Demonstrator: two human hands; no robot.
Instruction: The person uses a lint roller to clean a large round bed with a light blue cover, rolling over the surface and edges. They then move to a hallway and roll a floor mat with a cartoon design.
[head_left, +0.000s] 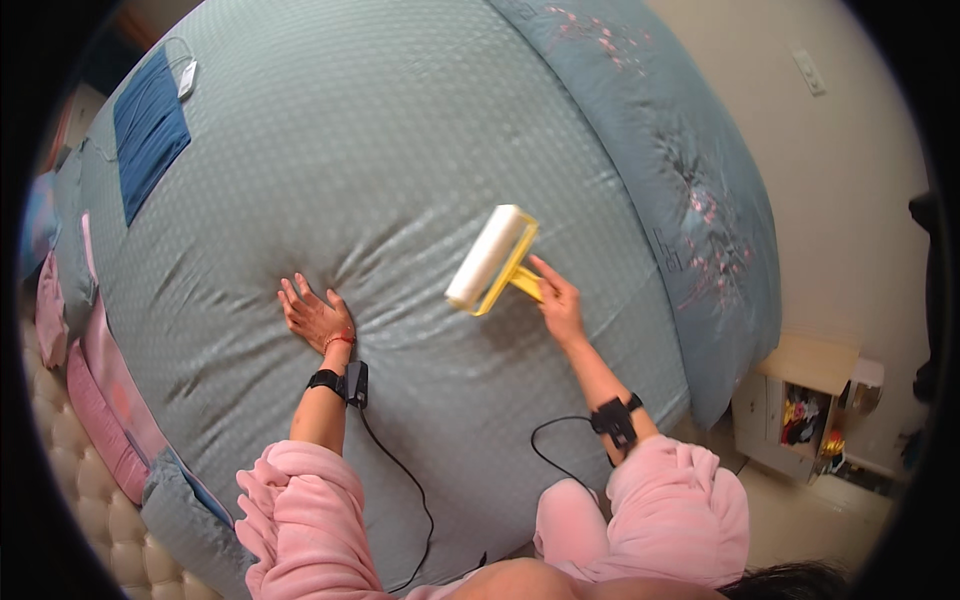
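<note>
My left hand (313, 315) rests with its fingers apart on the grey-green bed sheet (420, 150), which creases around it. It holds nothing. To its right, my right hand (556, 298) grips the yellow handle of a lint roller (491, 255). The roller's wide white cylinder points up and to the left over the sheet, with a shadow below it. Whether the roller touches the sheet, I cannot tell. Each forearm wears a black strapped device with a cable, and a red bracelet circles my left wrist.
A folded quilt with pink blossom embroidery (705, 210) lies along the right side. Blue cloth (150, 135) and a white corded device (187, 79) lie at upper left. Pillows (105, 420) line the tufted headboard (127, 517). A small cabinet (810, 367) stands at lower right.
</note>
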